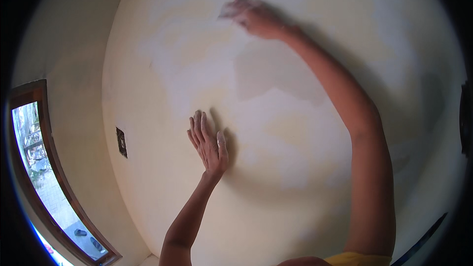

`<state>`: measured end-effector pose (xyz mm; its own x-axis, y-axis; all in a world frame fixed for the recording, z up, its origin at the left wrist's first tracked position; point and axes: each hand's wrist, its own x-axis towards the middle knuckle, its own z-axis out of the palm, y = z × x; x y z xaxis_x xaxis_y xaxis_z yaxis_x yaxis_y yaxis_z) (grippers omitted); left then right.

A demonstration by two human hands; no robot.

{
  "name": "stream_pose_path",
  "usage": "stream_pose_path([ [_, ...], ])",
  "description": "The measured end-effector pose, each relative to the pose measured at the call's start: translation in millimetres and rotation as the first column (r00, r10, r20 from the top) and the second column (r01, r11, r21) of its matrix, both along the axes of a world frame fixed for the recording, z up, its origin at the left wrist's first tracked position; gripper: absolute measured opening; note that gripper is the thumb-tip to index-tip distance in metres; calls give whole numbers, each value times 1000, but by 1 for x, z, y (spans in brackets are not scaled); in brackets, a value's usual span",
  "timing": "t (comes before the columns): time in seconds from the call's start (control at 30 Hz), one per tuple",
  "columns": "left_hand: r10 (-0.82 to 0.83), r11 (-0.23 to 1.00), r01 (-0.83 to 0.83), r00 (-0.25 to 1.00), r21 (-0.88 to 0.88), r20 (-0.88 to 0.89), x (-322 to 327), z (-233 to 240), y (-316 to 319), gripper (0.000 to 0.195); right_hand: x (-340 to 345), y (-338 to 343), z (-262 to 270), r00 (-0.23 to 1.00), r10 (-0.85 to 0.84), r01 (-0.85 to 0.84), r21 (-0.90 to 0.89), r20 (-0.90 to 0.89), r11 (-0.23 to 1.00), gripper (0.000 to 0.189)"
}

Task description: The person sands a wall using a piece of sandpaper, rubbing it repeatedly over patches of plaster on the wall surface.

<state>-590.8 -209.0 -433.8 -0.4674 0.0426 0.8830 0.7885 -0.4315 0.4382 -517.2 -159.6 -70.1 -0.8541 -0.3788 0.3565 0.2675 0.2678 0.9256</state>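
My left hand (208, 144) lies flat against the wall (177, 199), its dusty fingers pointing up and a little apart, with nothing held. Higher up and to the right, my right hand (251, 14) is at the wall surface and blurred by motion. A thin, blurred edge shows by its fingertips, but whether it holds something cannot be told. Whitish and yellowish patches cover the wall around both hands. A greyer patch (273, 70) lies just below my right hand.
An opening for an electrical box (121, 142) sits in the wall at the left. Beyond the corner is a wood-framed window or door (55, 162), with a pair of sandals (80, 232) on the ground outside. Dark objects show at the right rim.
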Motion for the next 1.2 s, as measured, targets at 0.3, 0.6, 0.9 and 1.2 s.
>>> stream_pose_path([
  [0.3, -36, 999, 37, 999, 37, -27, 14, 7, 2, 60, 218, -30, 150, 480, 14, 163, 104, -877, 981, 40],
  [0.6, 3, 1000, -3, 1000, 11, -7, 4, 1, -1, 60, 36, -8, 0, 998, 18, -17, 12, -64, 1000, 34],
  [0.9, -64, 998, 65, 998, 11, -28, 24, 11, 6, 60, 209, -1, 161, 486, 100, 136, 188, -868, 973, 40],
  [1.2, 9, 1000, -9, 1000, -13, -12, 6, 4, -5, 59, 66, -22, 16, 999, -16, 16, 13, -34, 1000, 41],
])
